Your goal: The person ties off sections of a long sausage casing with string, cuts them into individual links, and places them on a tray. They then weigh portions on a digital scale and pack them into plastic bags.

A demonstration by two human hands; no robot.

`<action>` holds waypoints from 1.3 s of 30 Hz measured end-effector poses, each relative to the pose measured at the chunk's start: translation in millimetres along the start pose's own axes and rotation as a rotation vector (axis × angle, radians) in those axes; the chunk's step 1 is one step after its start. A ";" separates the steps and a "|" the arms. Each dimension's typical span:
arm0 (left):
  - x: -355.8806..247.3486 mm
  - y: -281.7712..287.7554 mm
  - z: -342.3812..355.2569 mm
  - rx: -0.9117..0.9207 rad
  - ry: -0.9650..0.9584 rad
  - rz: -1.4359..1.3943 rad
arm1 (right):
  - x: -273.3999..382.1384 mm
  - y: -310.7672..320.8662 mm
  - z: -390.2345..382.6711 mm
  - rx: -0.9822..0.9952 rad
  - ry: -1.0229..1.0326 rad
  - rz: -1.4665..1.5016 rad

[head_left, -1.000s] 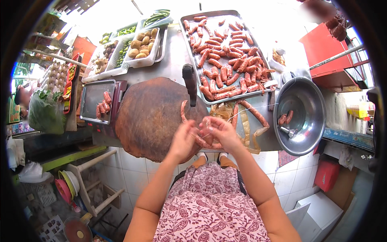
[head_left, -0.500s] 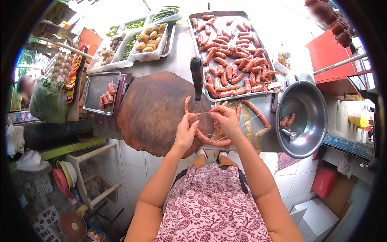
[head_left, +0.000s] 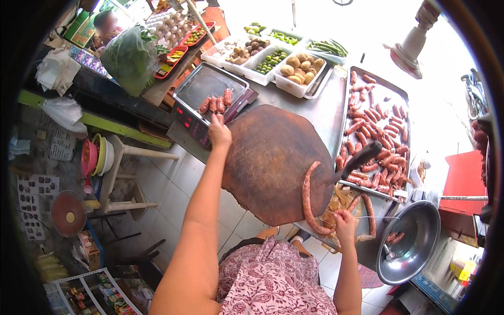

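Observation:
My left hand (head_left: 219, 131) reaches across to the metal tray (head_left: 189, 79) on the scale. Its fingers are closed at the near end of short tied sausages (head_left: 212, 104) and seem to grip one; the fingertips are partly hidden. My right hand (head_left: 345, 227) pinches a thin white string (head_left: 375, 217), which stretches toward the grey bowl (head_left: 386, 268) on the right. Beside that hand a long uncut sausage (head_left: 306, 197) curves over the right edge of the round wooden chopping board (head_left: 273, 157). More filled casing (head_left: 370, 212) lies to its right.
A dark-handled knife (head_left: 362, 159) stands out over the board's right edge. Behind it, a large metal tray (head_left: 344, 123) holds several sausage links. Tubs of potatoes (head_left: 300, 68) and green limes (head_left: 270, 60) stand at the back. The bowl has a few links inside.
My left hand has left the long sausage and moved to the links on the scale. My right hand keeps the string, lower beside the casing. The view has swung left.

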State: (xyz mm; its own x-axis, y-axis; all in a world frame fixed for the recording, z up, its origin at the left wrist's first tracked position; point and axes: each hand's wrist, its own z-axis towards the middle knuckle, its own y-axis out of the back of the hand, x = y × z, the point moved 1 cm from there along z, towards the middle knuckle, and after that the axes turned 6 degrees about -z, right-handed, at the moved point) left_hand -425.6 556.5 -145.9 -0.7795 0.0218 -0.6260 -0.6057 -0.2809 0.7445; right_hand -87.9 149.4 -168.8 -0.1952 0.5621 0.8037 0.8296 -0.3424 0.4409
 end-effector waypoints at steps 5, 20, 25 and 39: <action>40.4 -16.8 83.8 0.010 0.080 -0.038 | 4.6 -10.5 -14.0 -0.028 -0.165 0.117; -139.6 57.3 -243.9 1.079 -0.351 -0.654 | 152.7 -3.6 -58.8 0.061 0.430 -0.535; -151.1 53.0 -279.7 1.420 0.164 -0.899 | 155.1 9.4 -70.0 0.122 0.476 -0.520; -186.1 33.9 -371.2 1.267 0.721 -1.648 | 82.8 18.2 -87.5 0.222 -0.109 0.954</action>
State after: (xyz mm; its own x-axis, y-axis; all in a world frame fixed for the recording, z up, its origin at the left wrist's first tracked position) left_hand -241.8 186.7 -90.4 0.3853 -0.8270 -0.4095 -0.4642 0.2098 -0.8605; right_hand -134.7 123.8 -59.3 0.6470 0.1937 0.7375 0.6958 -0.5456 -0.4671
